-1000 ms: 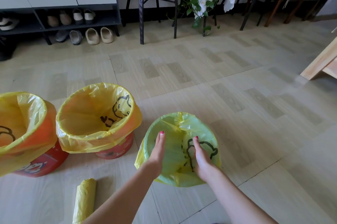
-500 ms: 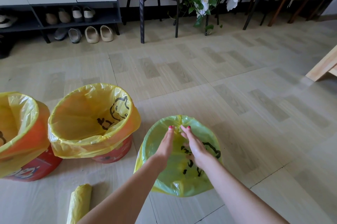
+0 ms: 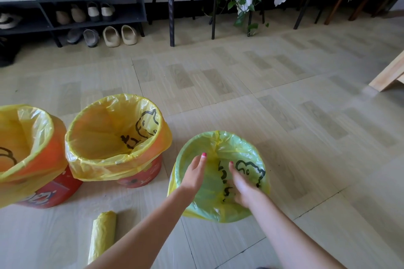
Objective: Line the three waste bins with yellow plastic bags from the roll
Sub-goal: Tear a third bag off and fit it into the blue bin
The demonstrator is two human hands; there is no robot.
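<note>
Pressing flat left hand [image 3: 194, 173] (right hand [image 3: 241, 185] too) inside bag [image 3: 218, 183].

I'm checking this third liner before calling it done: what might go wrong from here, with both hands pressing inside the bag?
1. The left hand and right hand push down in the thin yellow plastic bag; its folded edge may slip off the rim.
2. Fingernails might tear the film.
3. The yellow bag roll on the tiled floor could be stepped on.

Three bins stand lined on the floor: two red bins at nine o'clock, the far-left bin [image 3: 43, 194] and middle bin [image 3: 140, 178], yellow bags folded over their rims. The third bag [image 3: 220, 209] looks greenish, at centre. The roll [image 3: 101, 236] lies at seven o'clock.
</note>
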